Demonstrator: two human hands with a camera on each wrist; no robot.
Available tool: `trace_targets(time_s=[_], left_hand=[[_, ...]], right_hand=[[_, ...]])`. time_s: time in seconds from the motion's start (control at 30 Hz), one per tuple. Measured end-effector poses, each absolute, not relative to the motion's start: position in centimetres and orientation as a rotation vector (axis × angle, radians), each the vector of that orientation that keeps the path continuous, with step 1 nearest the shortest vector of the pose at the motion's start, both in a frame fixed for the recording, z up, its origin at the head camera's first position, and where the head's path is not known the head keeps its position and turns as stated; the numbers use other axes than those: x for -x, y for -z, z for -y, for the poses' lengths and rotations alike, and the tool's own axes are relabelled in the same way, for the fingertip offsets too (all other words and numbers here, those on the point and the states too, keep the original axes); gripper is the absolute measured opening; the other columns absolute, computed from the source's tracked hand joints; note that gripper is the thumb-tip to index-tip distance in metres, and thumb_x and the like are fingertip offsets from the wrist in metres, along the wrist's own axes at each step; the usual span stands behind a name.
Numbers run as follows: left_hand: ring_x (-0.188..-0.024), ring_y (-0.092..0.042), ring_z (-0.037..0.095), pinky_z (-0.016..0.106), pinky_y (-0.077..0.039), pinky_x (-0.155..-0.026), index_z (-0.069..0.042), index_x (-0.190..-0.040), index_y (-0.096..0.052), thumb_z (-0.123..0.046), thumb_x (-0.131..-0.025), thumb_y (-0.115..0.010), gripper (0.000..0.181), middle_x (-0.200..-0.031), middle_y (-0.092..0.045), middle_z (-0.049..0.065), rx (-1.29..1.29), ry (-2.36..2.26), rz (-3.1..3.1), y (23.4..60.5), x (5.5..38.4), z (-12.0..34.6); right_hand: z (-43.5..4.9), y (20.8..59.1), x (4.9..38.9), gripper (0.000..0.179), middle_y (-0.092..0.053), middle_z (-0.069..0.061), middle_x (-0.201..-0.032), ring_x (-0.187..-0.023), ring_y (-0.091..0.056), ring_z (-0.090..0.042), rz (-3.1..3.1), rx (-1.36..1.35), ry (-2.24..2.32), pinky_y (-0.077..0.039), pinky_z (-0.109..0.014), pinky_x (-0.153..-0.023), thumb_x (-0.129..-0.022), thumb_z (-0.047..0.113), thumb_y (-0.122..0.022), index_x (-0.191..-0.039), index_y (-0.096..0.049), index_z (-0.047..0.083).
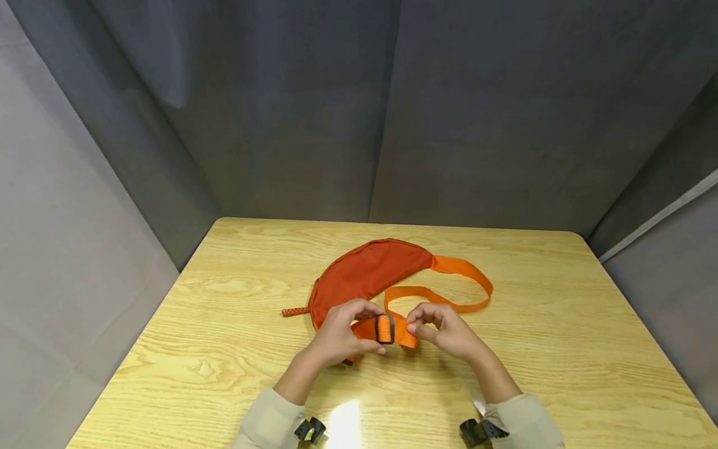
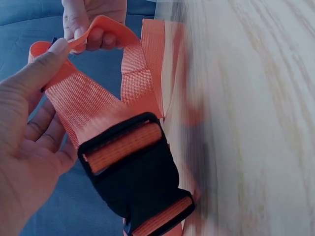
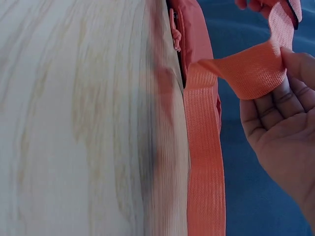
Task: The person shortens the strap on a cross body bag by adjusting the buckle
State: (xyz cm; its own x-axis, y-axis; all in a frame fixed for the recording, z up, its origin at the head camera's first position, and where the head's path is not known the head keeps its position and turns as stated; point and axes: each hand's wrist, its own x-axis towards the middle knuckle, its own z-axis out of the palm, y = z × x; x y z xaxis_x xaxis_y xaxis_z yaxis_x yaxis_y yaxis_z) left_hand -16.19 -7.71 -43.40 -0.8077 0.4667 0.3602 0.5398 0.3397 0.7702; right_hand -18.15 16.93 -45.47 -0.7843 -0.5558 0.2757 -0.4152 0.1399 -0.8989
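A red waist bag [image 1: 373, 269] lies on the table, its orange strap [image 1: 462, 268] looping out to the right and back to the hands. My left hand [image 1: 336, 333] grips the strap beside a black slide adjuster [image 1: 392, 330], thumb on one side and fingers on the other. With thumb and fingertips, my right hand [image 1: 449, 330] pinches the webbing just right of that adjuster. In the left wrist view a fastened black side-release buckle [image 2: 135, 172] hangs on the strap below the left hand. The right wrist view shows the webbing bending over the right fingers [image 3: 283, 101].
The wood-grain table [image 1: 561, 324] extends on both sides of the bag. A patterned zipper pull cord [image 1: 294, 311] sticks out from the bag's left end. Dark grey curtains [image 1: 291, 125] stand behind the table, with lighter panels at the sides.
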Motion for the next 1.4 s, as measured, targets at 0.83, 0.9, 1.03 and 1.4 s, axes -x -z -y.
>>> trace_targets(time_s=[0.83, 0.9, 1.03, 1.4], left_hand=[[-0.091, -0.058, 0.01, 0.028, -0.046, -0.083, -0.013, -0.108, -0.061, -0.015, -0.061, -0.088, 0.055, -0.101, -0.061, -0.008, 0.98, 1.525, 2.495, 43.2, 16.7, 7.4], [-0.09, -0.058, 0.011, 0.028, -0.047, -0.081, -0.011, -0.107, -0.06, -0.011, -0.06, -0.088, 0.055, -0.1, -0.061, -0.006, 0.967, 1.537, 2.493, 43.1, 16.7, 7.5], [-0.088, -0.059, 0.012, 0.028, -0.048, -0.079, -0.01, -0.104, -0.06, -0.007, -0.059, -0.088, 0.053, -0.098, -0.061, -0.006, 0.956, 1.539, 2.488, 43.2, 16.7, 7.5], [-0.089, -0.058, 0.012, 0.028, -0.047, -0.081, -0.014, -0.104, -0.063, -0.011, -0.062, -0.087, 0.049, -0.099, -0.059, -0.008, 1.001, 1.515, 2.457, 43.7, 16.6, 7.8]], right_hand=[[-17.1, 44.8, 18.3, 0.013, -0.063, -0.007, -0.099, -0.093, -0.058, -0.024, -2.277, 0.907, 1.634, -0.048, -0.034, -0.077, -0.089, 0.002, -0.06, -0.101, -0.065, 0.003], [-17.3, 44.7, 18.2, 0.008, -0.063, -0.007, -0.091, -0.085, -0.058, -0.022, -2.295, 0.911, 1.633, -0.049, -0.032, -0.072, -0.089, 0.002, -0.06, -0.095, -0.066, 0.003], [-17.3, 44.5, 18.2, 0.004, -0.06, -0.007, -0.083, -0.075, -0.055, -0.018, -2.284, 0.914, 1.648, -0.047, -0.03, -0.065, -0.09, 0.004, -0.06, -0.09, -0.064, 0.004], [-16.1, 44.7, 17.8, 0.005, -0.055, -0.012, -0.08, -0.068, -0.049, -0.011, -2.137, 0.959, 1.748, -0.044, -0.029, -0.057, -0.091, -0.004, -0.053, -0.093, -0.058, -0.004]])
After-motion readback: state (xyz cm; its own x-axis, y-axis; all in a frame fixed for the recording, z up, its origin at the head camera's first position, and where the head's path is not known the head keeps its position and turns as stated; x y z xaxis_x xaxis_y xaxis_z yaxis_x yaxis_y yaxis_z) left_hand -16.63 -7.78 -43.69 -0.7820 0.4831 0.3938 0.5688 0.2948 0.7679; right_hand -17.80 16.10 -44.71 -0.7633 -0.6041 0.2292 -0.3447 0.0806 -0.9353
